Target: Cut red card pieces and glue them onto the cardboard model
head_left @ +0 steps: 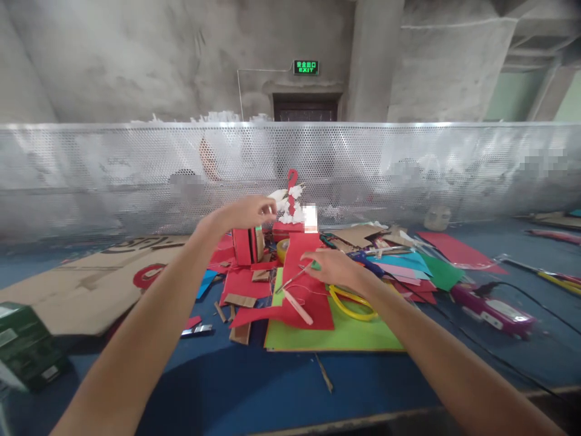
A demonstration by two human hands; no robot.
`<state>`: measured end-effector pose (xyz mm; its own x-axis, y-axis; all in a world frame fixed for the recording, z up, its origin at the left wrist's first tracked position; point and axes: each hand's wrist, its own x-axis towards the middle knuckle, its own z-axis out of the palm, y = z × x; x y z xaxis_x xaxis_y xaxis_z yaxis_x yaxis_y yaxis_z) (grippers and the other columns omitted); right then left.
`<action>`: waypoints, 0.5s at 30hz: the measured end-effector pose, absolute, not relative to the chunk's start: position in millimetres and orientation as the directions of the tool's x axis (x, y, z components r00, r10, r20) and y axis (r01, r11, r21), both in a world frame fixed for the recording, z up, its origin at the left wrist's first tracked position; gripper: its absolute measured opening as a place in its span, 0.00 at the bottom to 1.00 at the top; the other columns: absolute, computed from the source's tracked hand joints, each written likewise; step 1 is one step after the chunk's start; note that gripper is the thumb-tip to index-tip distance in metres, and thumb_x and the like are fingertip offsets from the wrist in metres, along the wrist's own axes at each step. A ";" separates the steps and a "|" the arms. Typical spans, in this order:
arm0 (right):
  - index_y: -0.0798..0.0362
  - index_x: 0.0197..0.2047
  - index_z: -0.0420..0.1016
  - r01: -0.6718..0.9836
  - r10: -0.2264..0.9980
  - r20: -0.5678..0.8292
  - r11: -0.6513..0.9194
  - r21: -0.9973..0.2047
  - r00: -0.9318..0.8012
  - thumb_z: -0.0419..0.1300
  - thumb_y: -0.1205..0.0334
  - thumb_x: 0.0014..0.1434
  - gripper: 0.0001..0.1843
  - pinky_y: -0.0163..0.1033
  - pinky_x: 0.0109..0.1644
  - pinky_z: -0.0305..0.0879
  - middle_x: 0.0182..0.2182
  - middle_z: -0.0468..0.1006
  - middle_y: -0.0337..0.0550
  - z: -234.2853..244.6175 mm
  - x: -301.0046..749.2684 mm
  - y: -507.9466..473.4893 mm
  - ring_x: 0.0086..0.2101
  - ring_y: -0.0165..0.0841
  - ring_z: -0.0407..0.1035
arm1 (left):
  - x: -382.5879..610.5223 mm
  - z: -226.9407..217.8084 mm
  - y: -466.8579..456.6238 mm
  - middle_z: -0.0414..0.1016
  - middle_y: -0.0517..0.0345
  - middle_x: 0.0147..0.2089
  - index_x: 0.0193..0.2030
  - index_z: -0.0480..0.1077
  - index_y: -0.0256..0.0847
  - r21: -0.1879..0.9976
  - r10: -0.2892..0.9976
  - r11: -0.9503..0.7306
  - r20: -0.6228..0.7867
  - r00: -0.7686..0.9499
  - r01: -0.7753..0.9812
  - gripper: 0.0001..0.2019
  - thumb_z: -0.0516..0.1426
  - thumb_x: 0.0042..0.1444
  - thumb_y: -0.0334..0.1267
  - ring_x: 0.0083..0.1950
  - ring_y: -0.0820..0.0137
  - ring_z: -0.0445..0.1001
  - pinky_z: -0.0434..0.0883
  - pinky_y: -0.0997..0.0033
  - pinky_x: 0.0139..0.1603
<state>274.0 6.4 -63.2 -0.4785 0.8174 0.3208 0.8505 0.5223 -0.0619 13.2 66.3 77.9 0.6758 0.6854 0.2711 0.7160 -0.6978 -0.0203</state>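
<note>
My left hand (pixel 256 212) is raised over a red box-like piece (pixel 242 247), fingers loosely curled with a gap to the thumb, and I see nothing in them. Just beyond it are white flower-like tufts (pixel 290 212) on a red stem with a curled top (pixel 293 178). My right hand (pixel 327 267) is over a long red sheet (pixel 302 242), its fingers closed around a thin metal tool (pixel 289 281) that slants down to the left. Below that hand lies a pink-handled tool (pixel 298 306). A yellow loop (pixel 351 306) is beside the right wrist.
A green sheet (pixel 327 341) lies under the red one. Cardboard (pixel 91 284) spreads left, near a dark green box (pixel 29 348). Coloured papers (pixel 408 266), a blue glue gun (pixel 367 263) and a purple device (pixel 494 310) with a cord are right. A perforated metal screen (pixel 385 175) stands behind.
</note>
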 end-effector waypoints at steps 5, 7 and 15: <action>0.44 0.60 0.75 0.839 0.801 0.248 0.525 0.146 -0.544 0.52 0.59 0.68 0.21 0.41 0.44 0.65 0.49 0.77 0.51 -67.6 250.2 -3.8 0.41 0.42 0.77 | 61.2 29.5 58.2 0.82 0.52 0.36 0.47 0.76 0.44 -0.270 0.792 -0.610 -0.243 0.560 0.745 0.14 0.60 0.53 0.33 0.34 0.63 0.78 0.70 0.67 0.37; 0.45 0.58 0.77 0.819 0.785 0.234 0.547 0.173 -0.573 0.50 0.61 0.69 0.19 0.41 0.43 0.64 0.49 0.76 0.50 -67.9 244.5 -6.1 0.40 0.41 0.76 | 67.6 11.5 64.0 0.82 0.42 0.41 0.44 0.77 0.40 -0.347 0.817 -0.573 -0.166 0.552 0.743 0.14 0.61 0.49 0.29 0.40 0.56 0.79 0.71 0.61 0.41; 0.49 0.48 0.78 0.798 0.767 0.223 0.568 0.202 -0.602 0.55 0.59 0.68 0.11 0.40 0.39 0.62 0.47 0.75 0.48 -71.8 242.7 -2.8 0.38 0.40 0.76 | 66.9 -12.0 81.4 0.81 0.46 0.36 0.35 0.77 0.42 -0.343 0.786 -0.615 -0.192 0.588 0.711 0.08 0.66 0.45 0.34 0.38 0.57 0.77 0.70 0.63 0.39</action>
